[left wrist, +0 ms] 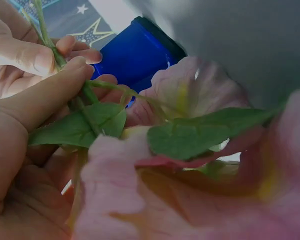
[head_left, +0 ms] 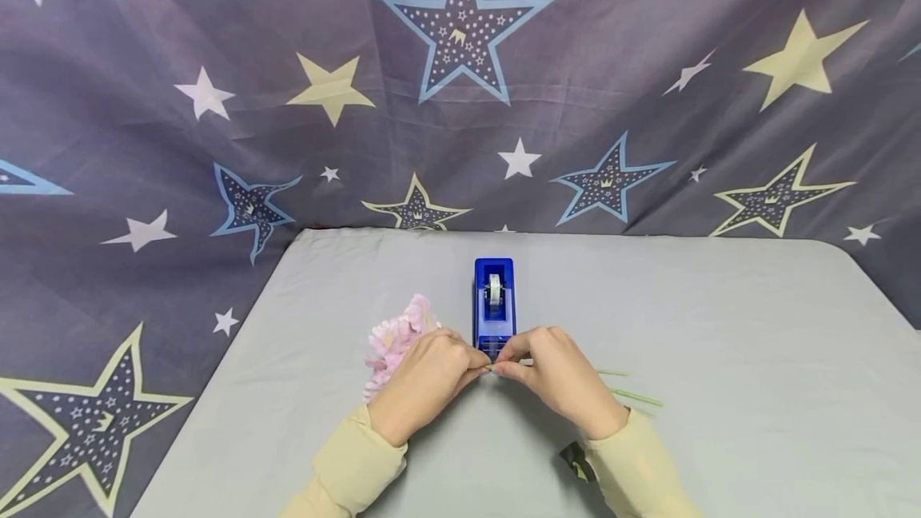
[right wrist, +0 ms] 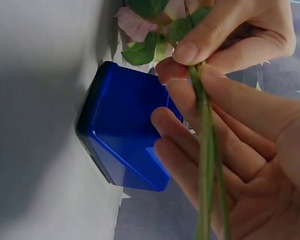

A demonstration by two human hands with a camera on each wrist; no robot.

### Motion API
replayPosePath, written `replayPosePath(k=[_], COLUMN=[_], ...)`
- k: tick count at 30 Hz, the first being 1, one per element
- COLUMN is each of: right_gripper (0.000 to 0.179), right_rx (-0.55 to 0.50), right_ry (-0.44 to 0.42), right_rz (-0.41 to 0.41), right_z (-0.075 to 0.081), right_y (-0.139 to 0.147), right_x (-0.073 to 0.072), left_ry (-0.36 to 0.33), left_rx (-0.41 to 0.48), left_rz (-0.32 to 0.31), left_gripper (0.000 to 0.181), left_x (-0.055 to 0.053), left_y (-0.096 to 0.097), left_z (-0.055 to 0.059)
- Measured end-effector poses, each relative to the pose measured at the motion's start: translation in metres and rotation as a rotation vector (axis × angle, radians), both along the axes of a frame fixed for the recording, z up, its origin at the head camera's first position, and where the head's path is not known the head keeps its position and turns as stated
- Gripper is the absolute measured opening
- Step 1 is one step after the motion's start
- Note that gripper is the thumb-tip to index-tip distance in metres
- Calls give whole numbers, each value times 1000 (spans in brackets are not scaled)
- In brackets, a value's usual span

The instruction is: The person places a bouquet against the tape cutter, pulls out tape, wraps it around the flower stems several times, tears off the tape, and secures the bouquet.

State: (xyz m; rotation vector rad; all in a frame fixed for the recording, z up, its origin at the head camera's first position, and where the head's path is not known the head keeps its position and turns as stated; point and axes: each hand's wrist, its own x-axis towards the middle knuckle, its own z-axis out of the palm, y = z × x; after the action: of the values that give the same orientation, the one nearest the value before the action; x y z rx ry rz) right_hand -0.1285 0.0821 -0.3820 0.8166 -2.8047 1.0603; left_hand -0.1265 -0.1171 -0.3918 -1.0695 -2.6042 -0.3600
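A bunch of pink flowers [head_left: 388, 346] lies to the left, partly behind my left hand [head_left: 435, 370]. That hand pinches the green stems [right wrist: 205, 145] just below the leaves [left wrist: 205, 130], thumb on top in the left wrist view. Close beside it, my right hand [head_left: 557, 374] pinches the same stems between thumb and index finger, its other fingers loosely spread. Past the right hand, the stem ends stick out to the right. A blue tape dispenser [head_left: 508, 324] with a roll of tape [head_left: 494, 291] stands right beyond the fingertips. Whether tape is on the stems I cannot tell.
A grey cloth covers the table [head_left: 719, 326]. Near my right sleeve lies a small dark green piece [head_left: 578, 460], partly hidden by the sleeve. Behind the table hangs a dark curtain [head_left: 446, 142] with stars.
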Motion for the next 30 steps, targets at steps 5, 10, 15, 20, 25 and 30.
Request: replayPosePath(k=[5,10,15,20,25,30], right_gripper=[8,6,5,8,8,8], right_rx=[9,13,20,17,3,3], right_ry=[-16,2,23,31,50,70], right_rz=[13,35,52,59,65,71], right_z=[0,1,3,4,4,4], right_y=[2,1,-1,-1,0,0], right_x=[0,0,1,1,0,-1], left_ry=[4,-33,-80,-117,-158,-162], left_rx=[-6,28,56,69,58,-1], left_rz=[-19,22,61,61,64,37], left_gripper=[14,10,5,9,18,21], left_x=[2,3,3,3,2,2], left_y=[1,1,1,1,1,-1], left_z=[1,2,2,3,5,6])
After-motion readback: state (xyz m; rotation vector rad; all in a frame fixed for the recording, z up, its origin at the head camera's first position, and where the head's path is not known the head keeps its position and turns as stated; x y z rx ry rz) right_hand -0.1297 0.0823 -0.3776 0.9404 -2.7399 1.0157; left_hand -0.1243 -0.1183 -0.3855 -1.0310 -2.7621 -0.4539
